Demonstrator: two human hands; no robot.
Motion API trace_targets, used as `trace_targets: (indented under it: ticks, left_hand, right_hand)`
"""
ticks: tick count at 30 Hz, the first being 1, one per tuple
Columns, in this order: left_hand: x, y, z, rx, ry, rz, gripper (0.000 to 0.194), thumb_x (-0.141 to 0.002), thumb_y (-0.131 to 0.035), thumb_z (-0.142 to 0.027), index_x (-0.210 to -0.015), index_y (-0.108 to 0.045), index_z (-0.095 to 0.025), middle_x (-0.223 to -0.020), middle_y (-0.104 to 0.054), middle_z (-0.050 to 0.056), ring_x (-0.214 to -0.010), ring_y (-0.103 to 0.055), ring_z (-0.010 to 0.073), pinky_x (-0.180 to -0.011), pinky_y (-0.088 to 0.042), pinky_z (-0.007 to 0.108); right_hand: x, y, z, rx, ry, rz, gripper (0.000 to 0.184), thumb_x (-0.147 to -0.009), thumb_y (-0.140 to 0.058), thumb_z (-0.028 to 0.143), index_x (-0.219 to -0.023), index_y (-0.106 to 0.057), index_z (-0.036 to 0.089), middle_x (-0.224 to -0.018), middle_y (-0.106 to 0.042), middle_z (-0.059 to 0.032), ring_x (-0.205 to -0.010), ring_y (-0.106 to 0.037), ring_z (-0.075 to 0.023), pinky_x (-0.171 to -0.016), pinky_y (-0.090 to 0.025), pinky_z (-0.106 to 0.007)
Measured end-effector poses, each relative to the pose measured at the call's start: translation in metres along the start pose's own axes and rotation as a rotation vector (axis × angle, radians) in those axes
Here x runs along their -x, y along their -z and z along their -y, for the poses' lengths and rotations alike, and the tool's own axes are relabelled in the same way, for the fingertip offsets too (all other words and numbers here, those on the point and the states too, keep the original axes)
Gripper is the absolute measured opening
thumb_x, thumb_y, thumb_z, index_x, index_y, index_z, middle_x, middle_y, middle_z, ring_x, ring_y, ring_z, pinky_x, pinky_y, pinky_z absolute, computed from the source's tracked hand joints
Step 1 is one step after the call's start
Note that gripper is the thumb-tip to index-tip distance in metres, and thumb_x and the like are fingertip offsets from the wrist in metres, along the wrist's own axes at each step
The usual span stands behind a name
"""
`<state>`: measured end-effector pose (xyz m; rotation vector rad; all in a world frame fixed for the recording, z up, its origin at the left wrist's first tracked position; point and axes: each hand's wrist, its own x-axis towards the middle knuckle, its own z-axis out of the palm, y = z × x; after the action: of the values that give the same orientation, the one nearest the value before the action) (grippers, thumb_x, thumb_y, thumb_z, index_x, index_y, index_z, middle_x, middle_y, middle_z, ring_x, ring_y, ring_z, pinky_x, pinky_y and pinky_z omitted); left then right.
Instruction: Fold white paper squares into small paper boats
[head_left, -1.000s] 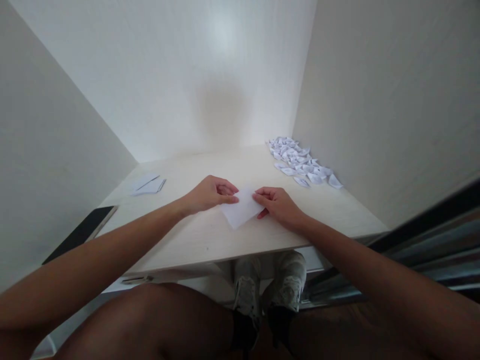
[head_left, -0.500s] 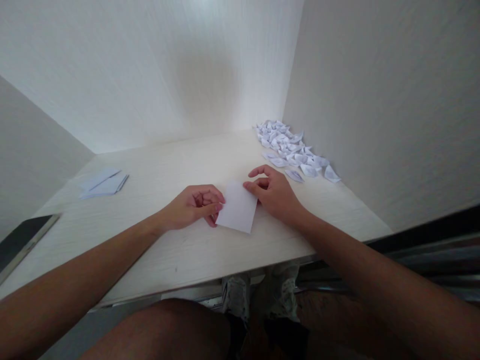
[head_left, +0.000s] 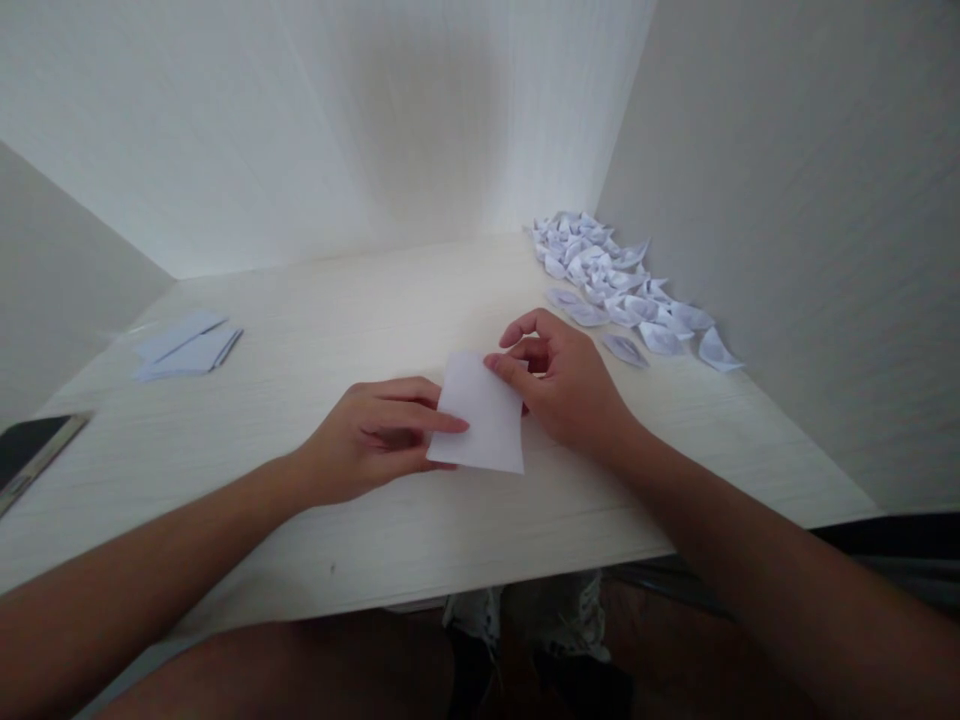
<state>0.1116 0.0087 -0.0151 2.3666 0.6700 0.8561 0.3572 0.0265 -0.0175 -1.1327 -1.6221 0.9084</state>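
Observation:
Between my two hands is a small white sheet of paper (head_left: 484, 415), held just above the table. My left hand (head_left: 379, 435) grips its left edge, with the index finger lying across the front and other fingers behind it. My right hand (head_left: 559, 375) pinches the upper right part between thumb and fingers, the index finger curled above. Part of the right hand's fingers is hidden behind the paper.
Many folded paper boats (head_left: 600, 275) lie heaped along the right wall. A stack of white paper sheets (head_left: 191, 345) sits at the left of the table (head_left: 345, 325). A dark-screened phone or tablet (head_left: 37, 450) lies at the left edge. Walls stand behind and on both sides.
My left hand has shifted its grip, its index finger now stretched over the paper's front. The paper has turned slightly. The whole view has shifted a little.

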Motion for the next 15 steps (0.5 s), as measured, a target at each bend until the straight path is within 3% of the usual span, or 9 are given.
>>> trace_targets:
  ticks: [6, 10, 12, 15]
  left_hand:
    - [0.0, 0.002, -0.003, 0.048, 0.018, -0.076, 0.027, -0.09, -0.077, -0.02, -0.115, -0.082, -0.03, -0.128, -0.07, 0.009, -0.11, -0.071, 0.0202, -0.092, -0.061, 0.03]
    - [-0.004, 0.003, -0.007, -0.012, 0.074, -0.121, 0.02, -0.085, -0.082, -0.033, -0.105, -0.084, -0.033, -0.133, -0.071, 0.008, -0.106, -0.071, 0.0232, -0.09, -0.061, 0.034]
    - [-0.008, 0.003, -0.007, -0.033, 0.129, -0.182, 0.01, -0.086, -0.081, -0.036, -0.093, -0.085, -0.031, -0.125, -0.075, 0.007, -0.098, -0.072, 0.0216, -0.084, -0.061, 0.032]
    - [-0.012, -0.001, 0.0, 0.087, 0.226, -0.305, 0.016, -0.088, -0.077, -0.037, -0.079, -0.083, -0.025, -0.105, -0.077, 0.007, -0.086, -0.07, 0.0177, -0.073, -0.062, 0.028]
  right_hand:
    - [0.004, 0.002, 0.013, 0.138, 0.139, 0.057, 0.016, -0.088, -0.073, 0.028, -0.09, -0.058, 0.022, -0.079, -0.071, 0.0013, -0.072, -0.065, -0.0155, -0.065, -0.045, -0.029]
    - [-0.002, 0.001, 0.025, 0.203, 0.15, 0.138, 0.021, -0.088, -0.076, 0.032, -0.09, -0.057, 0.023, -0.078, -0.07, 0.0014, -0.07, -0.064, -0.015, -0.064, -0.043, -0.029]
    - [-0.009, -0.003, 0.026, 0.127, 0.096, 0.172, 0.026, -0.087, -0.077, 0.037, -0.092, -0.055, 0.024, -0.075, -0.068, 0.0023, -0.066, -0.062, -0.0139, -0.06, -0.043, -0.027]
    - [-0.019, -0.008, 0.019, -0.174, -0.053, 0.182, 0.028, -0.089, -0.07, 0.045, -0.096, -0.05, 0.026, -0.068, -0.06, 0.0066, -0.055, -0.054, -0.0116, -0.05, -0.041, -0.024]
